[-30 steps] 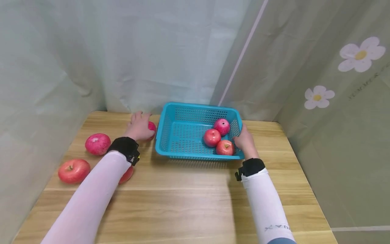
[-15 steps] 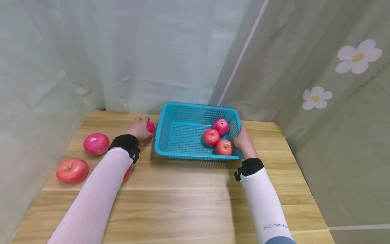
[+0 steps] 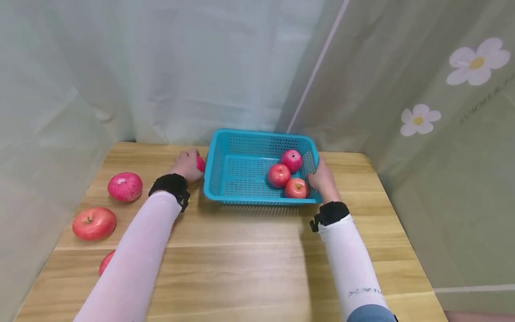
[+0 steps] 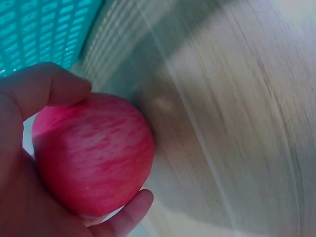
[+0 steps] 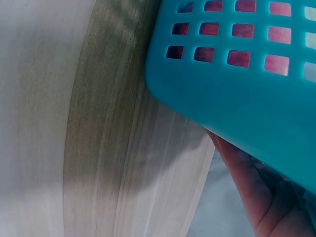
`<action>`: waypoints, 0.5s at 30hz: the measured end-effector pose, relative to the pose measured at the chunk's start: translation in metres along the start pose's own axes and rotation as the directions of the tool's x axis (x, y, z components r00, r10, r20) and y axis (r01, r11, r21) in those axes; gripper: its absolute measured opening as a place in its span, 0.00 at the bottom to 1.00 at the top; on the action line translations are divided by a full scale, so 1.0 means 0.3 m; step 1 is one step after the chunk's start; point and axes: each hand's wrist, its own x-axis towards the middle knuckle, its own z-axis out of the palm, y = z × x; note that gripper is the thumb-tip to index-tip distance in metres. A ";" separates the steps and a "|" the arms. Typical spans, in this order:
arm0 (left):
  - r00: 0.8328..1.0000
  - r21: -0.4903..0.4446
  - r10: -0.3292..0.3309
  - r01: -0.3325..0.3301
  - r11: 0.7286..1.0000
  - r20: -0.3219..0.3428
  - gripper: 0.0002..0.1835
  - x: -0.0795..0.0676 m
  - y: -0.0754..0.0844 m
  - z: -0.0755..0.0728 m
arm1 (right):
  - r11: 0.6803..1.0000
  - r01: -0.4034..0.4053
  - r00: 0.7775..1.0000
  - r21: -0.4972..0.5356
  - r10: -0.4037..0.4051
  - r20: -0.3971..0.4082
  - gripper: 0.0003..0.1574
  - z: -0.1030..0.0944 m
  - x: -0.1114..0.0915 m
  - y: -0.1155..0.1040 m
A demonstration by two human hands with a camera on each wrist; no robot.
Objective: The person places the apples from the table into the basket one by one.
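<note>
– In the left hand [image 3: 187,166]?
– Grips a round pink-red apple [image 4: 94,153] in curled fingers, just left of the rectangular turquoise plastic basket [image 3: 245,172]
– With the right hand [image 3: 324,183]?
– Grips the basket's right end

Basket [image 3: 241,179] on surface [image 3: 241,259], toward twelve o'clock. Three apples [image 3: 279,175] inside, toward three o'clock; right fingers [image 5: 242,177] at that end. Held apple [image 4: 96,158], in left fingers [image 4: 59,86], just outside at nine. Loose apples [image 3: 94,223] farther out, eight to nine o'clock.
</note>
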 end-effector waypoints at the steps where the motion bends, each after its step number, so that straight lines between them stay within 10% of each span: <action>1: 1.000 -0.003 0.002 -0.002 1.000 -0.011 0.42 0.005 -0.004 0.007 | 1.000 0.004 1.000 -0.005 -0.004 -0.004 0.51 -0.001 0.002 -0.001; 15: 0.992 0.038 -0.006 0.011 0.999 -0.125 0.36 0.017 -0.025 0.044 | 0.999 0.001 1.000 -0.038 -0.002 -0.021 0.51 0.006 0.019 0.002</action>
